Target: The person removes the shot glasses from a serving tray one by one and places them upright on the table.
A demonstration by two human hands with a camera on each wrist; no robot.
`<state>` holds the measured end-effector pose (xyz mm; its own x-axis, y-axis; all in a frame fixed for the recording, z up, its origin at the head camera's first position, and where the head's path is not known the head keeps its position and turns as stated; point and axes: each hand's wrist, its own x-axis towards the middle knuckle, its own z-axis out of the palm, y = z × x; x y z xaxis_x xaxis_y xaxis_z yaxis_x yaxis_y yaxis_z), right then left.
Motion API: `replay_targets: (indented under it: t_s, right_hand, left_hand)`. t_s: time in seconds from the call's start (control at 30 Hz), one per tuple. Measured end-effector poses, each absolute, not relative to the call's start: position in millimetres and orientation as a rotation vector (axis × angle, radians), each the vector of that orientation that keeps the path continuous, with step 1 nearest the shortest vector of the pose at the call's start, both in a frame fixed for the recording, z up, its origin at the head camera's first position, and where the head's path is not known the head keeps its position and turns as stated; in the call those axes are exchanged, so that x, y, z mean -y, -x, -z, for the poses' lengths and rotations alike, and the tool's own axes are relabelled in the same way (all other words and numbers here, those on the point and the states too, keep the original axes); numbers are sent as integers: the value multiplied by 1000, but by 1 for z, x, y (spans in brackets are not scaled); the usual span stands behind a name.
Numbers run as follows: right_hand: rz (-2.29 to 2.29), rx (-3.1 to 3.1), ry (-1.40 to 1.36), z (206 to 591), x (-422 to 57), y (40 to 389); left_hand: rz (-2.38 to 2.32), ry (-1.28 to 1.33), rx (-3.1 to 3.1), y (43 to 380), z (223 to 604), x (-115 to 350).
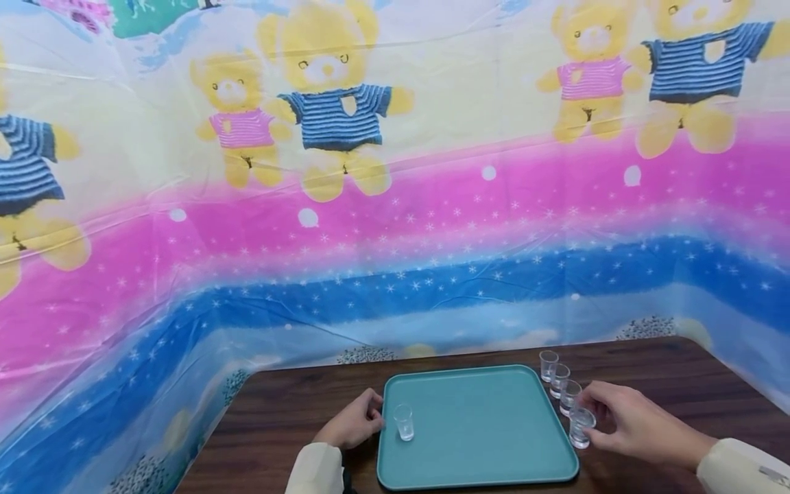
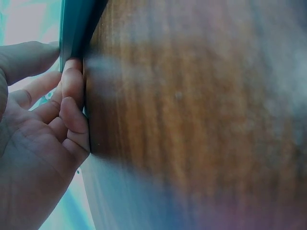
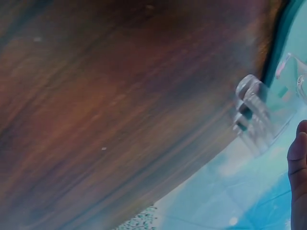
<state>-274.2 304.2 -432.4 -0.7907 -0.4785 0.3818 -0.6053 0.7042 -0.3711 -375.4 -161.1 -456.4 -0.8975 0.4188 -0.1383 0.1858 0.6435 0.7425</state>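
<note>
A teal tray point(image 1: 475, 425) lies on the dark wood table. At its left edge my left hand point(image 1: 358, 420) holds the rim; in the left wrist view the thumb point(image 2: 33, 60) is against the rim point(image 2: 72, 28), with curled fingers below it. One small clear shot glass point(image 1: 404, 423) stands on the tray's left part. By the tray's right edge, my right hand point(image 1: 636, 422) pinches another clear shot glass point(image 1: 581, 433) between thumb and fingers. Part of a glass point(image 3: 300, 81) shows near a finger point(image 3: 298, 158) in the right wrist view.
Three more shot glasses point(image 1: 548, 367) line up along the tray's right side, behind the pinched one. The brown table point(image 1: 296, 394) reaches back to a hanging cloth point(image 1: 370, 302) printed with bears, close behind its far edge.
</note>
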Motion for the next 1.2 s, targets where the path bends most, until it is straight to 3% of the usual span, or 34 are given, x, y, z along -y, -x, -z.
replay_targets:
  t_s: [0.57,1.2]
  right_hand:
    - [-755,2703,-803,448,-321,274]
    - [-624,2651,-701,430,-303,284]
  left_hand:
    - [-1109,-479,-2572,375,455,162]
    - [-1092,-514,-2589,375,456,162]
